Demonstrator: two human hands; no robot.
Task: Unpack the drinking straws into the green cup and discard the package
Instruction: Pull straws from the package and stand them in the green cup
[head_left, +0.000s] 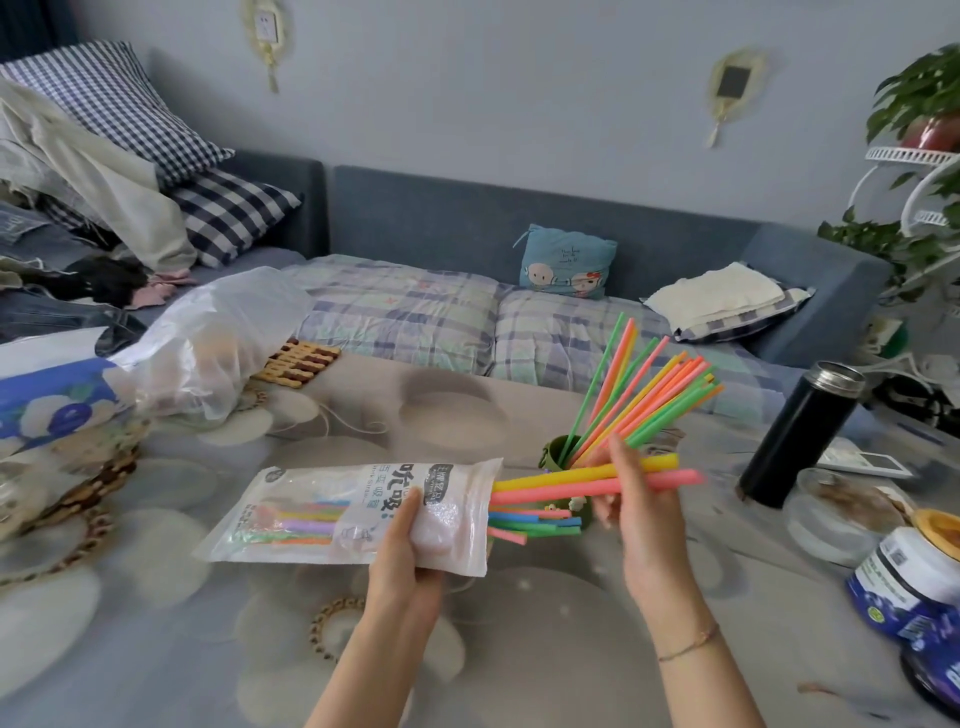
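My left hand (410, 551) grips a clear straw package (358, 512) with white printing, held level above the table with its open end pointing right. Several coloured straws (535, 519) stick out of that opening. My right hand (631, 499) pinches a yellow straw and a pink straw (660, 470), both partly drawn out of the package. Just behind my right hand stands the green cup (558, 452), mostly hidden, with several thin green, orange, pink and yellow straws (654, 384) fanning up and to the right out of it.
A black thermos (795, 434) stands at the right, with a glass dish (841, 514) and a blue-labelled jar (914, 582) nearer me. A crumpled plastic bag (218, 343) and a blue-white pack (47, 400) lie at the left. A sofa with cushions runs behind the table.
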